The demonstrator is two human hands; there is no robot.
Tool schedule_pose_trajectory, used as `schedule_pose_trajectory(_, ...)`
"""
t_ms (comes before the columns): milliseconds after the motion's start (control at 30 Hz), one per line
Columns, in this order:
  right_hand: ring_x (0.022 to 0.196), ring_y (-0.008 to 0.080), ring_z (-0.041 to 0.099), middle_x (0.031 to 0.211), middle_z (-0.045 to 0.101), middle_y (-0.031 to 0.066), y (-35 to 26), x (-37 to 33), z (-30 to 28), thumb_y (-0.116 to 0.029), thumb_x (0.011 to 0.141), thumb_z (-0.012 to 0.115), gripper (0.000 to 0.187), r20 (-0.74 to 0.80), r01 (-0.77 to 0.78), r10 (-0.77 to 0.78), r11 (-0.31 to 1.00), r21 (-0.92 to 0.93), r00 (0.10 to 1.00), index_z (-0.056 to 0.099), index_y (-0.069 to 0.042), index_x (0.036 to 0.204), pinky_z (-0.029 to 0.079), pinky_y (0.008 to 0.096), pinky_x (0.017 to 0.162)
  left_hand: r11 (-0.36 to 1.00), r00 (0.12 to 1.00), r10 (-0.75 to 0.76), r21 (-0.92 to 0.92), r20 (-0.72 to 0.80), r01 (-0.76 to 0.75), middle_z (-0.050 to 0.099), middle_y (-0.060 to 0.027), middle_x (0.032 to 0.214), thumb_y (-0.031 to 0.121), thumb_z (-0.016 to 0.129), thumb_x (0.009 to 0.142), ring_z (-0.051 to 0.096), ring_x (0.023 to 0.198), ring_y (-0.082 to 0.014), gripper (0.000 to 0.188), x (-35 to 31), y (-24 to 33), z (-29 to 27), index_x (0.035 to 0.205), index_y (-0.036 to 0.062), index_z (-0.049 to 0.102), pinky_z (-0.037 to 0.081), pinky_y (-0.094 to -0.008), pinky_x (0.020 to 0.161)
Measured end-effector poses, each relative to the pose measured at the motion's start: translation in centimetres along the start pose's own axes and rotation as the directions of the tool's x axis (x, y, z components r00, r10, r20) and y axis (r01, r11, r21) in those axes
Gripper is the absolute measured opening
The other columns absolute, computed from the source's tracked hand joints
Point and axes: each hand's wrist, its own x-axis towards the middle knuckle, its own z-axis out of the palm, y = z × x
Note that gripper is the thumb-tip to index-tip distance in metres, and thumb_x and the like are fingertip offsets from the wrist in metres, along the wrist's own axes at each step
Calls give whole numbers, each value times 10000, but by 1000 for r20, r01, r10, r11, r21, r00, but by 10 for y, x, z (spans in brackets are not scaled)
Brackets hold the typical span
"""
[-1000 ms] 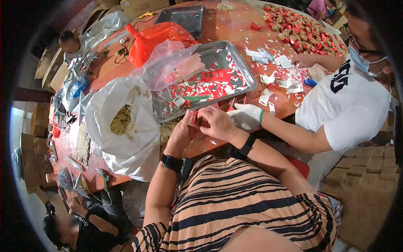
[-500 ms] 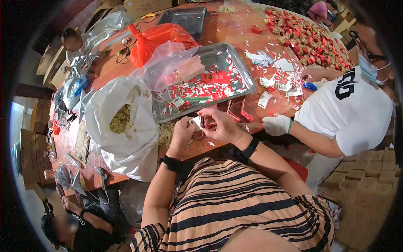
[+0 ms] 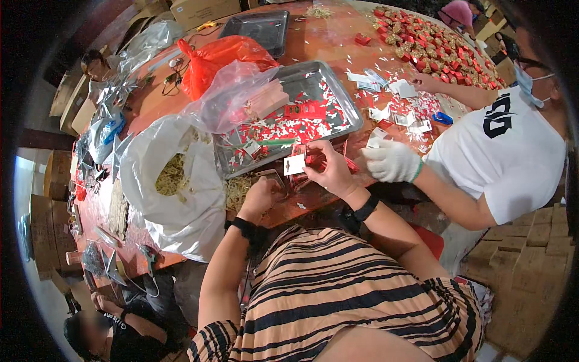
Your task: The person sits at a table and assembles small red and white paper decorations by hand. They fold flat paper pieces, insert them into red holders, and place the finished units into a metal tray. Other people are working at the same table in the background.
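Observation:
My right hand (image 3: 332,172) is closed on a small red box with a white card flap (image 3: 295,165) that has a slot cut in it. At the table edge my left hand (image 3: 263,196) has its fingers curled, beside a heap of pale shredded straw (image 3: 238,192); what it holds, if anything, is hidden. Behind both hands lies a metal tray (image 3: 346,99) strewn with red and white paper scraps. A stack of pale pink cards (image 3: 268,99) and a green strip (image 3: 278,142) are in it. More red box pieces (image 3: 350,158) are just right of my right hand.
To the left is a white sack (image 3: 142,175) of straw, near an orange-red plastic bag (image 3: 232,57). A co-worker's gloved hand (image 3: 392,161) is close on my right, near white cards (image 3: 403,88) and a blue tool (image 3: 442,118). Gold-topped red boxes (image 3: 434,51) cover the far right.
My hands have come apart: the left moved down toward the straw, while the right lifted the box with its white flap facing me. The co-worker's gloved hand has moved left, toward white cards.

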Motion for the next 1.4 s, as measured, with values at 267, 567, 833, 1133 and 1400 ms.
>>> schedule_pose_trajectory(267, 923, 192, 609, 1018, 590, 117, 5, -5, -5, -57, 724, 697, 442, -24, 1, 0, 999, 37, 1000, 468, -17, 1100, 493, 297, 787, 841, 999, 36, 539, 34, -48, 558, -169, 878, 134, 623, 743, 613, 805, -338, 132, -4, 25, 16, 831, 36, 633, 492, -412, 672)
schedule_pose_trajectory(567, 913, 156, 610, 1016, 597, 91, 2, -9, -1, -59, 741, 692, 426, -2, -37, 38, 976, 213, 999, 462, -35, 1098, 509, 294, 776, 959, 958, -217, -226, -189, 172, 600, -57, 677, 92, 632, 813, 510, 615, -91, 121, -16, 41, -34, 877, -2, 674, 418, -257, 571)
schedule_pose_trajectory(833, 1012, 146, 564, 1125, 557, 84, -14, -7, 15, -3, 748, 668, 469, 225, -205, 112, 869, 451, 968, 419, -48, 1142, 462, 294, 883, 642, 952, -240, -767, -190, 9, 642, -23, 763, 56, 612, 822, 567, 697, -78, 69, -24, 45, -49, 777, 5, 623, 443, -214, 637)
schedule_pose_trajectory(1133, 958, 119, 573, 1129, 571, 90, 3, -3, 27, 7, 753, 671, 483, 180, -198, 108, 763, 616, 978, 385, -41, 1138, 493, 270, 797, 559, 990, -133, -821, 49, 115, 632, -30, 827, 60, 605, 836, 587, 753, -100, 72, -41, 78, -64, 883, 7, 594, 469, -231, 709)
schedule_pose_trajectory(1400, 1007, 147, 567, 1142, 557, 109, -16, -6, 41, 6, 747, 671, 546, -143, 48, 27, 867, 495, 989, 376, -36, 1205, 468, 263, 819, 603, 999, -44, -797, -25, 7, 602, -60, 981, 14, 579, 840, 574, 904, -128, 208, -28, 102, -47, 1043, -10, 536, 456, -268, 833)
